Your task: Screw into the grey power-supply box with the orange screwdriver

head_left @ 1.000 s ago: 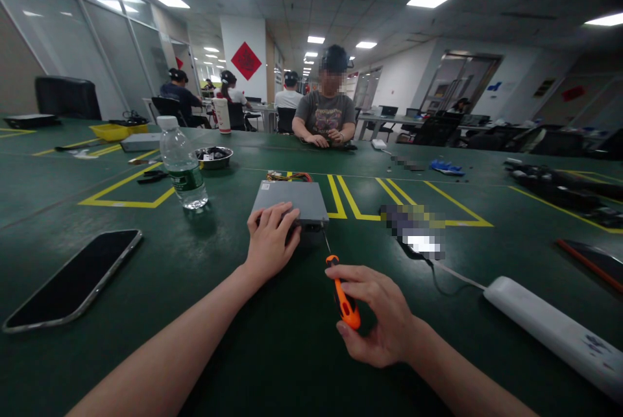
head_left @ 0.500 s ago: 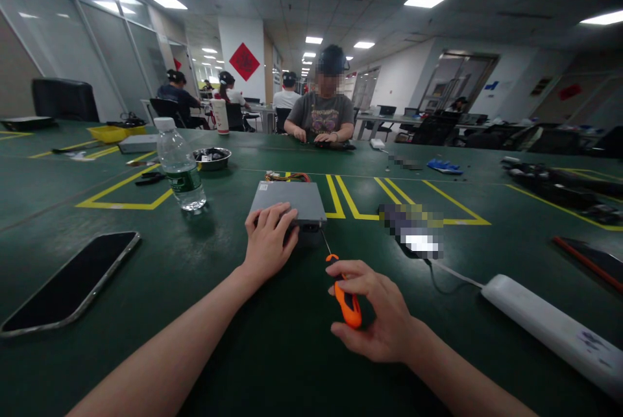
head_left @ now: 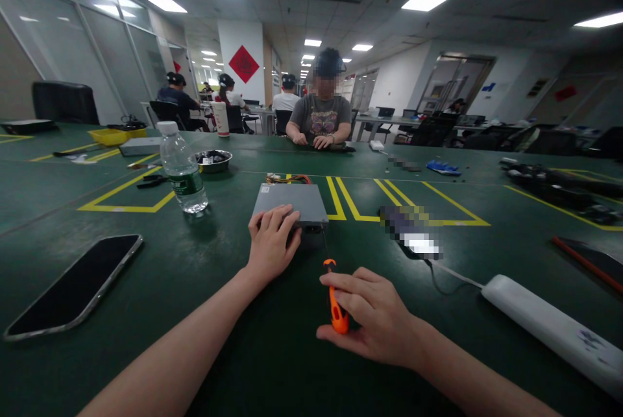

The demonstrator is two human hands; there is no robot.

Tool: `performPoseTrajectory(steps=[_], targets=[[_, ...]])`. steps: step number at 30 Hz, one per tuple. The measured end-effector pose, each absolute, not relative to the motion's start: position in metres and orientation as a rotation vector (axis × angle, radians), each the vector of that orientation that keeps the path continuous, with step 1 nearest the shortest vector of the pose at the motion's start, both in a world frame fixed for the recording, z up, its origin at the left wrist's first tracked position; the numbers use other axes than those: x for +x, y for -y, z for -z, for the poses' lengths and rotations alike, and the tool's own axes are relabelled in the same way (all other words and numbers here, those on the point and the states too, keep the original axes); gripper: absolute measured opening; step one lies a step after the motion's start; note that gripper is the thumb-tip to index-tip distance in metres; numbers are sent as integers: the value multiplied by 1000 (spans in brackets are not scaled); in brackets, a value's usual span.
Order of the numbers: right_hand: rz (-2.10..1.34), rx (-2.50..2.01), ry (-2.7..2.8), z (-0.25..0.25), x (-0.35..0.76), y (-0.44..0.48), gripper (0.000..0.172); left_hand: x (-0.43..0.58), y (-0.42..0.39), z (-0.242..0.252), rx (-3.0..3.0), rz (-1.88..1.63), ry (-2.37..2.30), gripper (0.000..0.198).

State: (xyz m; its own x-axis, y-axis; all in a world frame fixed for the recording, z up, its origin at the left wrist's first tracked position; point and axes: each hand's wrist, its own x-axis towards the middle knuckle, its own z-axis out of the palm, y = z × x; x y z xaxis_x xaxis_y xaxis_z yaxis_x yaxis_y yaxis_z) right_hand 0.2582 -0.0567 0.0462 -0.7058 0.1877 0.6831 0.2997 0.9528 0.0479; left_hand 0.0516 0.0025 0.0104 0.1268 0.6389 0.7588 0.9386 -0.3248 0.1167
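A grey metal power supply unit point(head_left: 299, 200) lies flat on the green table, its bundle of coloured wires point(head_left: 292, 179) at the far side. My left hand point(head_left: 273, 242) grips its near left part, fingers bent over the top and thumb at the front face. In my right hand point(head_left: 382, 313) is an orange and black screwdriver point(head_left: 337, 313), held between the fingertips and thumb. Its thin shaft points away from me, and the tip meets the front face near the right corner. Whether the tip sits in a screw is too small to tell.
On the left are a water bottle point(head_left: 183, 174), a phone point(head_left: 75, 284) and a metal bowl point(head_left: 214, 159) of small parts. To the right, a white power strip point(head_left: 545, 329) has a cable running to a blurred device point(head_left: 411, 235). Across the table sits a person point(head_left: 321, 115).
My right hand has shifted slightly left and down, turning the screwdriver handle more upright in view. My left hand still holds the power supply unit.
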Motion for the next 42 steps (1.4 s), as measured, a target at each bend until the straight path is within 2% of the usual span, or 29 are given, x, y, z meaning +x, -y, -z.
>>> performPoseTrajectory(steps=[3, 8, 13, 20, 26, 34, 42], targets=[[205, -344, 2293, -45, 263, 52, 24, 52, -2, -10, -2025, 1030, 1535, 27], [142, -360, 2412, -44, 274, 52, 34, 51, -3, -10, -2022, 1027, 1543, 27], [168, -374, 2352, -38, 278, 52, 32, 52, -2, -10, -2022, 1019, 1537, 27], [-94, -360, 2309, -31, 278, 50, 40, 51, -2, -11, -2018, 1021, 1538, 27], [140, -373, 2399, -36, 275, 52, 32, 51, -2, -11, -2024, 1022, 1539, 27], [-32, -350, 2341, -34, 273, 50, 38, 52, -3, -10, -2021, 1022, 1536, 28], [188, -369, 2403, -40, 270, 54, 30, 52, -3, -10, -2018, 1019, 1531, 27]])
